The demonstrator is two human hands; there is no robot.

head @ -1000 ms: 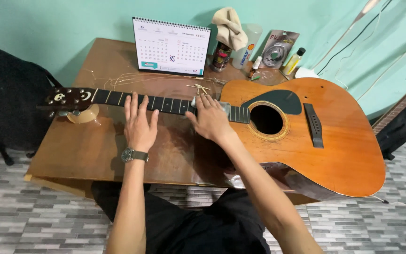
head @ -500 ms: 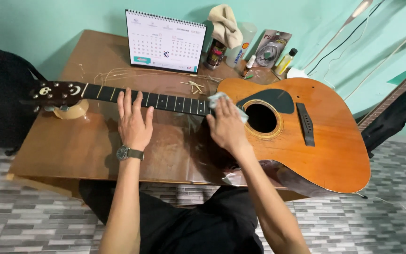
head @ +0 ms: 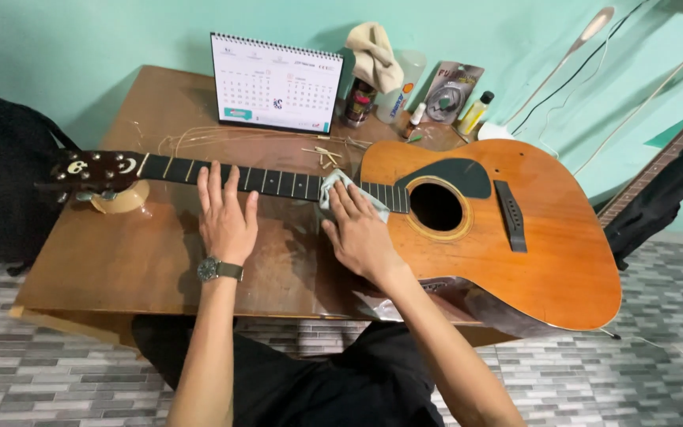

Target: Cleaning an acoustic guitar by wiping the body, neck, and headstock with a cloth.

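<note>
An orange acoustic guitar (head: 547, 253) without strings lies flat across a brown wooden table (head: 104, 269), its dark neck (head: 278, 183) pointing left and its headstock (head: 92, 170) resting on a roll of tape (head: 124, 202). My left hand (head: 227, 217), a watch on its wrist, lies flat with fingers spread on the neck. My right hand (head: 361, 229) presses a pale blue-grey cloth (head: 341, 186) onto the fretboard where the neck meets the body.
A desk calendar (head: 277, 83) stands at the table's back edge, with loose coiled strings (head: 199, 138) and small pegs (head: 326, 154) before it. Bottles, a packet and a beige cloth (head: 373, 55) crowd the back right. Another guitar (head: 658, 170) leans at the right wall.
My right hand has taken the cloth onto the fretboard near the body joint. The left hand stays flat on the neck. The camera view has shifted a little.
</note>
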